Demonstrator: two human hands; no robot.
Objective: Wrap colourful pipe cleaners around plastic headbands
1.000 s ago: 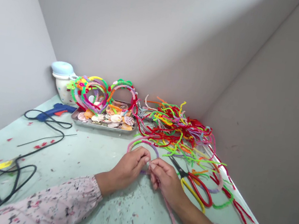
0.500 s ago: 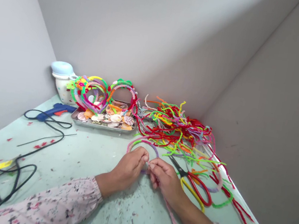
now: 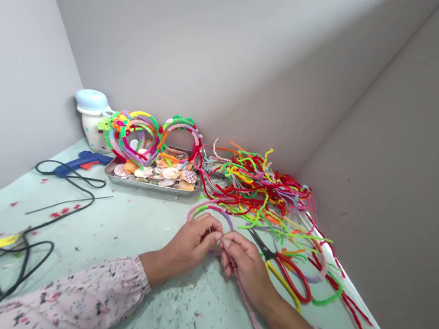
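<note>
My left hand (image 3: 195,242) is closed in a pinch, its thumb and fingertips meeting those of my right hand (image 3: 244,259). Between them they hold a pale pink pipe cleaner (image 3: 254,321), whose long tail runs from under my right hand toward the front of the table. The short bit at the fingertips is mostly hidden. Just behind my hands lies a curved band wrapped in pink, green and purple pipe cleaner (image 3: 218,210); its lower part is covered by my fingers. Scissors with red and yellow handles (image 3: 289,274) lie to the right of my right hand.
A tangled heap of coloured pipe cleaners (image 3: 258,185) spreads at the back right. Behind on the left, a metal tray (image 3: 152,187) holds shells and decorated headbands (image 3: 182,122). Further left are a blue glue gun (image 3: 80,163), a white cup (image 3: 93,126) and black cords (image 3: 23,266).
My left hand has turned slightly and its thumb now reaches out straighter toward my right fingertips. My right hand and the pink tail have hardly moved.
</note>
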